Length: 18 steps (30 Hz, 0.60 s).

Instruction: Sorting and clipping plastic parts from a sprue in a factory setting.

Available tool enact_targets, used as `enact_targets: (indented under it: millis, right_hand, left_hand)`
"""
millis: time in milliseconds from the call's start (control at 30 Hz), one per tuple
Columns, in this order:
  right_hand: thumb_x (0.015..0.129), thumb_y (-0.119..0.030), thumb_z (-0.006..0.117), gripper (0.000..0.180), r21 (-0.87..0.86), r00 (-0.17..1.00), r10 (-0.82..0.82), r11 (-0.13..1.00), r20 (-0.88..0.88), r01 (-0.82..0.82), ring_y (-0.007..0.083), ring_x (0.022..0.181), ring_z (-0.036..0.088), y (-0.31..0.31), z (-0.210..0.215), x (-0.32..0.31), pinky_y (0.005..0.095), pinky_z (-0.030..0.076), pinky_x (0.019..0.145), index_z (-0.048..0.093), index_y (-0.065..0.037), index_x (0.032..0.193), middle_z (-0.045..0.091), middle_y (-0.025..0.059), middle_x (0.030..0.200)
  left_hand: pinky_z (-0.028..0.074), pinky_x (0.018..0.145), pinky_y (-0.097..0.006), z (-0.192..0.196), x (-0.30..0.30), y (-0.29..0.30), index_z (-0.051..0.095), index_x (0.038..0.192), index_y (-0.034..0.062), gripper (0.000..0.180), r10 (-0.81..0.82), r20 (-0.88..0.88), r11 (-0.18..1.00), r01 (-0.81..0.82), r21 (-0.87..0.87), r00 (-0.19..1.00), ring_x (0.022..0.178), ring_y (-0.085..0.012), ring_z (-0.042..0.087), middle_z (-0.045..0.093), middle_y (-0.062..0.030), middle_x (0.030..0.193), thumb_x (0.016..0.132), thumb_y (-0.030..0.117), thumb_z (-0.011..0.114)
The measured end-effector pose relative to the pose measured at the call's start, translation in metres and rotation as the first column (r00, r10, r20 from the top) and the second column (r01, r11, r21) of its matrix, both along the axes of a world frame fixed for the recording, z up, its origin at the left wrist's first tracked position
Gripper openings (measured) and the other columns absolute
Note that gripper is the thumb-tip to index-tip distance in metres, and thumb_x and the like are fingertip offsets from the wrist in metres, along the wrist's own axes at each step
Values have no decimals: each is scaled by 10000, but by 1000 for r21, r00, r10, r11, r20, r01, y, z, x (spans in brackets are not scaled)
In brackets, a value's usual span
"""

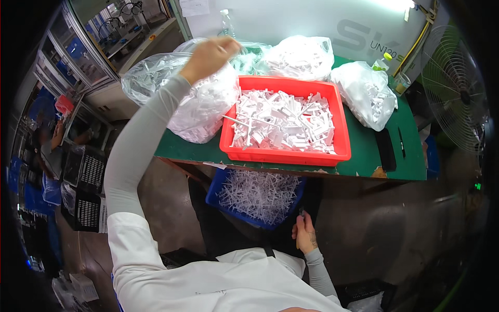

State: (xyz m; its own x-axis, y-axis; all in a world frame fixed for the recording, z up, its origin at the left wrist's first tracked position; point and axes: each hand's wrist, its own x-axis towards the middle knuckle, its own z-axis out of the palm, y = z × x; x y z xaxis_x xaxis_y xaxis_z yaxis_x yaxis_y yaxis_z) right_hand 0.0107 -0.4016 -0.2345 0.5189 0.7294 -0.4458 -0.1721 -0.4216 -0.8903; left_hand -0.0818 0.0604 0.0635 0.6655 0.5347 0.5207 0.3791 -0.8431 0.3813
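Observation:
My left hand (210,58) is stretched out over the clear plastic bags at the table's back left. Its fingers are smeared, so their hold cannot be made out. Below it stands a bulging bag of white plastic parts (200,112). My right hand (305,234) is low by my lap, closed, with a small dark tip (301,211) poking out of the fingers; its kind is unclear. In front of me a red tray (286,157) on the table is heaped with white plastic parts (283,122). Between my legs, a blue bin (213,195) holds thin white scraps (260,195).
More bags of white parts (299,57) line the back of the green table (364,151). A dark phone-like slab (385,150) and a pen (402,142) lie at its right. A large fan (457,93) stands beyond. Black crates (88,210) and another person (52,156) are at left.

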Motion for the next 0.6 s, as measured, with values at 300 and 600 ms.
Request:
enact_targets:
  millis: [300,600]
  right_hand:
    - [1030,-330,506,551,91,984,175,981,-36,-171,91,647,527,10,22,-37,247,473,593,346,-35,1467,557,26,781]
    - [1028,-375,503,592,97,978,204,974,41,-207,95,681,557,1,31,-43,253,492,622,343,-4,1461,580,40,809]
  left_hand:
    - [495,942,-415,-74,30,-88,591,1303,166,579,-191,-468,980,196,-38,863,1069,-335,638,663,-193,1139,789,393,729]
    - [484,890,-430,-67,60,-83,720,994,112,221,-104,-133,993,110,41,986,1057,-302,622,694,-132,1063,850,279,706]
